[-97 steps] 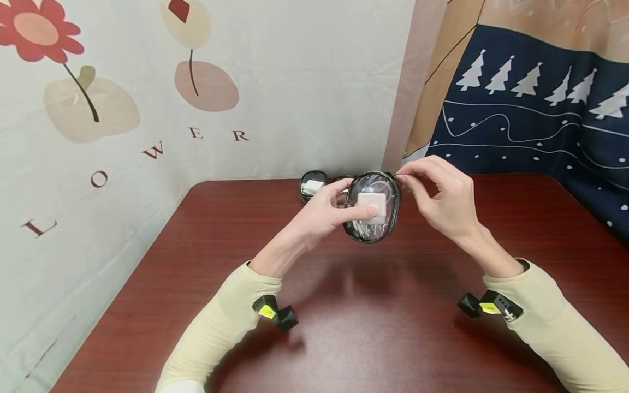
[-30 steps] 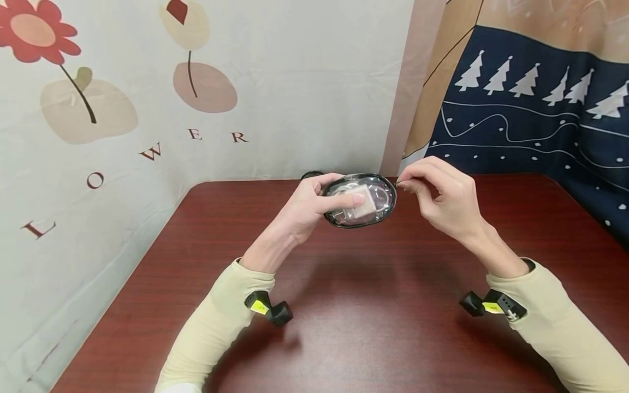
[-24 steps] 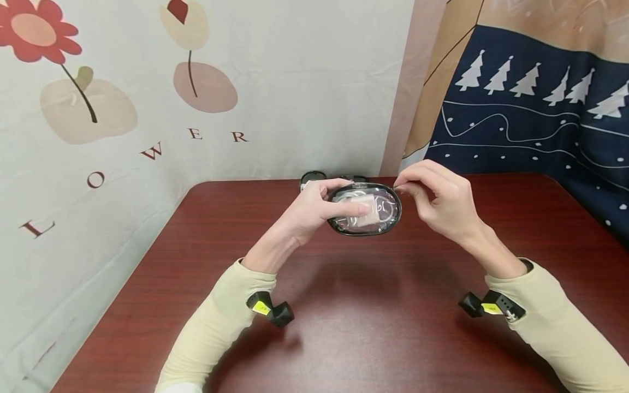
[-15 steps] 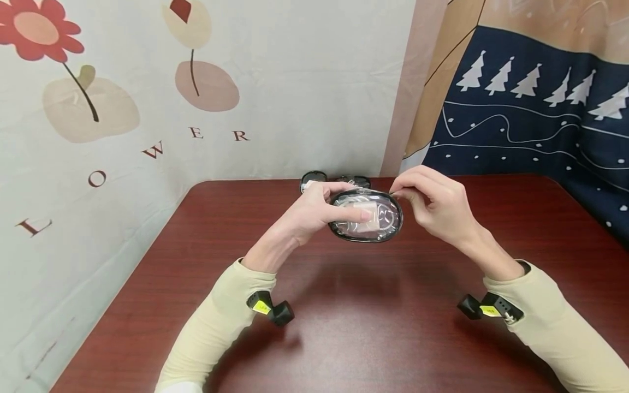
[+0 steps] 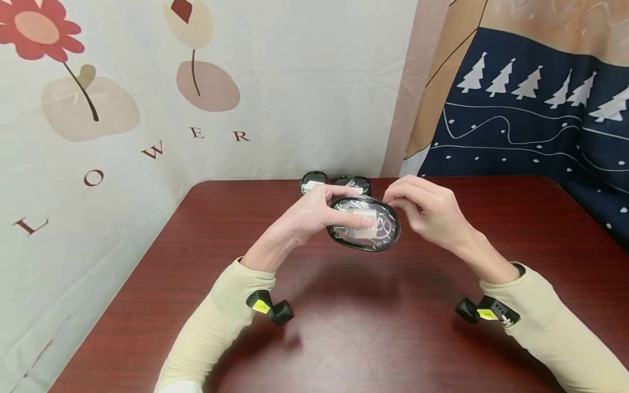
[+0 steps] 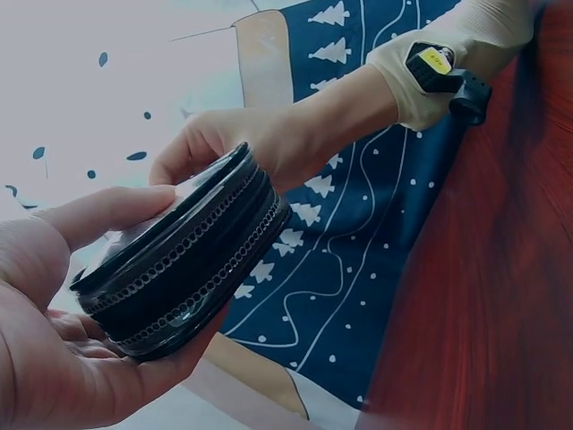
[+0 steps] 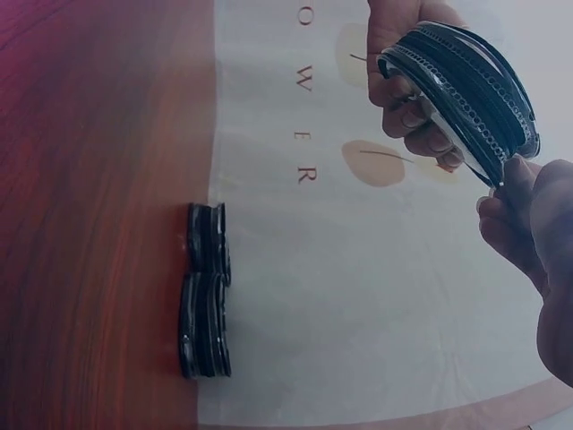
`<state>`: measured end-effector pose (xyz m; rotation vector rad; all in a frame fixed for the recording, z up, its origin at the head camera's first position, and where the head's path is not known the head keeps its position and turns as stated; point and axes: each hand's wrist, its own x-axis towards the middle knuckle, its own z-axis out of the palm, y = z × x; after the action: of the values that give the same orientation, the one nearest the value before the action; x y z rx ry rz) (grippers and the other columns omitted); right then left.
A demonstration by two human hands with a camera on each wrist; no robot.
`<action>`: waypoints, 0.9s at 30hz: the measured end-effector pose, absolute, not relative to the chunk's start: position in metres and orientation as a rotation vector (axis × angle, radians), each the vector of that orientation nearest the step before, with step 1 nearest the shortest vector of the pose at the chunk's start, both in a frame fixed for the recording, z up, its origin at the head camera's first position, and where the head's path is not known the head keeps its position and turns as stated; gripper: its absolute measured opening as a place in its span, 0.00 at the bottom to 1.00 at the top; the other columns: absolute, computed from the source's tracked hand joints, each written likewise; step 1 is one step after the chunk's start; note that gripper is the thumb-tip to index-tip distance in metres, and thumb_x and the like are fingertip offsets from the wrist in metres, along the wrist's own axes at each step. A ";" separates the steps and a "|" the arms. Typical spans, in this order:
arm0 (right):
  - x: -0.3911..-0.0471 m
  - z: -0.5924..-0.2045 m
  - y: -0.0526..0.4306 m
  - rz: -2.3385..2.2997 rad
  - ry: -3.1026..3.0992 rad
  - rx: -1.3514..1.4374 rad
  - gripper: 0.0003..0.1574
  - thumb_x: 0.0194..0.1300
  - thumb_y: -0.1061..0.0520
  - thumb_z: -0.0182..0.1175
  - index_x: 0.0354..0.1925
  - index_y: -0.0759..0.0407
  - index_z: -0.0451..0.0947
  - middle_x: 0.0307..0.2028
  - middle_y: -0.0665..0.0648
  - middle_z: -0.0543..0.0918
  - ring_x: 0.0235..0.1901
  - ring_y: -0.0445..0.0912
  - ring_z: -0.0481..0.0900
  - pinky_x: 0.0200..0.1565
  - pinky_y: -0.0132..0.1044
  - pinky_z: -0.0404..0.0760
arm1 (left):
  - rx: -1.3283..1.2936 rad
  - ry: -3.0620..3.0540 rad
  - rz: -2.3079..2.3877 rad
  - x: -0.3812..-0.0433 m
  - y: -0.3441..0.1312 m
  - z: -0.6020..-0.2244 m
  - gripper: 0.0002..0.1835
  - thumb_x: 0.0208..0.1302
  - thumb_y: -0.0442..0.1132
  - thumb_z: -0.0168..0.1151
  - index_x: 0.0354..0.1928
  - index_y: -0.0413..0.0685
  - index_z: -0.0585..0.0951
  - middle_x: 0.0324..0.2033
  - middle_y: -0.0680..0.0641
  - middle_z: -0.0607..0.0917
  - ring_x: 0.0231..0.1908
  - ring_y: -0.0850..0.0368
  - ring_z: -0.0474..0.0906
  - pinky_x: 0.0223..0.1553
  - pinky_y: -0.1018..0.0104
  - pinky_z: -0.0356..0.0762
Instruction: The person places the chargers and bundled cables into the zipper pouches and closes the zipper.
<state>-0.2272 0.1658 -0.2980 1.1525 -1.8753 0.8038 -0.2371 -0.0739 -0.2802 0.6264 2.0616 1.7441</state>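
Note:
A clear oval zip pouch with black trim is held above the table, its long side roughly level. A white square block and a pale looped cable show through its front. My left hand grips its left end, thumb across the front and fingers behind. My right hand pinches at the upper right edge, where the zipper pull is hidden by the fingertips. In the left wrist view, the zipper band runs along the pouch's side. The right wrist view shows the right thumb and finger at the pouch's end.
Two similar black-trimmed pouches, a left one and a right one, stand at the back edge of the dark red table. A white printed cloth hangs behind, with a navy tree-patterned cloth at right.
The pouch has turned from upright to lying sideways, and has lately lowered a little. My right hand has moved left and down along its upper edge. Both back pouches show more.

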 end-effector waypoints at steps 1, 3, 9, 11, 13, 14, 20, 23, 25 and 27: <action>-0.228 -0.298 0.166 0.799 -1.881 1.152 0.21 0.51 0.81 0.67 0.37 0.60 0.84 0.34 0.55 0.85 0.34 0.44 0.78 0.42 0.21 0.72 | 0.623 2.056 1.748 -0.237 -0.074 -0.280 0.28 0.52 0.34 0.77 0.57 0.41 0.82 0.40 0.43 0.87 0.40 0.54 0.82 0.45 0.65 0.82; -0.228 -0.297 0.166 0.794 -1.890 1.145 0.20 0.51 0.81 0.67 0.37 0.61 0.84 0.34 0.55 0.85 0.34 0.45 0.78 0.43 0.21 0.73 | 0.620 2.047 1.759 -0.238 -0.075 -0.280 0.27 0.52 0.34 0.76 0.57 0.42 0.82 0.41 0.44 0.86 0.41 0.54 0.82 0.45 0.65 0.81; -0.230 -0.294 0.171 0.792 -1.926 1.127 0.18 0.52 0.78 0.70 0.39 0.63 0.85 0.36 0.57 0.86 0.37 0.46 0.80 0.47 0.20 0.75 | 0.610 2.020 1.791 -0.239 -0.075 -0.281 0.25 0.54 0.35 0.75 0.56 0.43 0.82 0.43 0.45 0.85 0.43 0.54 0.80 0.46 0.65 0.80; -0.231 -0.294 0.172 0.796 -1.919 1.132 0.18 0.51 0.78 0.71 0.39 0.63 0.85 0.36 0.57 0.86 0.37 0.46 0.80 0.48 0.21 0.75 | 0.609 2.016 1.800 -0.240 -0.075 -0.281 0.25 0.54 0.36 0.75 0.56 0.43 0.81 0.43 0.44 0.85 0.43 0.54 0.79 0.46 0.65 0.80; -0.232 -0.294 0.173 0.795 -1.905 1.139 0.18 0.51 0.77 0.71 0.40 0.63 0.86 0.36 0.57 0.87 0.38 0.45 0.80 0.49 0.22 0.76 | 0.605 2.014 1.815 -0.240 -0.075 -0.282 0.25 0.55 0.36 0.74 0.56 0.43 0.80 0.44 0.44 0.84 0.44 0.54 0.79 0.46 0.65 0.80; -0.233 -0.294 0.173 0.797 -1.894 1.144 0.19 0.51 0.77 0.71 0.40 0.63 0.86 0.36 0.57 0.87 0.38 0.45 0.80 0.49 0.22 0.76 | 0.604 2.013 1.822 -0.241 -0.075 -0.282 0.25 0.55 0.36 0.74 0.56 0.42 0.80 0.45 0.44 0.84 0.44 0.53 0.79 0.46 0.65 0.80; -0.235 -0.292 0.175 0.832 -1.852 1.128 0.19 0.49 0.76 0.73 0.40 0.62 0.87 0.35 0.55 0.87 0.36 0.43 0.80 0.46 0.24 0.76 | 0.575 2.015 1.863 -0.244 -0.076 -0.284 0.26 0.55 0.35 0.73 0.56 0.42 0.78 0.48 0.43 0.83 0.45 0.52 0.80 0.46 0.63 0.81; -0.237 -0.292 0.178 0.849 -1.860 1.096 0.18 0.49 0.75 0.73 0.39 0.62 0.87 0.34 0.55 0.87 0.34 0.41 0.79 0.43 0.24 0.76 | 0.552 1.999 1.912 -0.247 -0.077 -0.284 0.24 0.55 0.34 0.72 0.54 0.41 0.78 0.47 0.42 0.82 0.43 0.51 0.81 0.45 0.62 0.82; -0.240 -0.293 0.180 0.857 -1.873 1.080 0.16 0.51 0.74 0.73 0.39 0.62 0.86 0.33 0.54 0.86 0.34 0.40 0.79 0.42 0.25 0.76 | 0.548 1.974 1.951 -0.249 -0.077 -0.285 0.23 0.54 0.33 0.71 0.53 0.41 0.78 0.45 0.42 0.83 0.40 0.52 0.82 0.43 0.62 0.83; -0.241 -0.293 0.181 0.863 -1.894 1.073 0.16 0.52 0.75 0.72 0.39 0.62 0.86 0.33 0.54 0.86 0.34 0.38 0.78 0.41 0.24 0.76 | 0.543 1.948 1.993 -0.251 -0.078 -0.285 0.21 0.55 0.32 0.70 0.51 0.40 0.78 0.44 0.42 0.83 0.39 0.52 0.82 0.43 0.63 0.83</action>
<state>-0.2415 0.1811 -0.2931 1.0732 -1.8945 0.8627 -0.2505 -0.0779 -0.2852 0.5433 1.9478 1.9931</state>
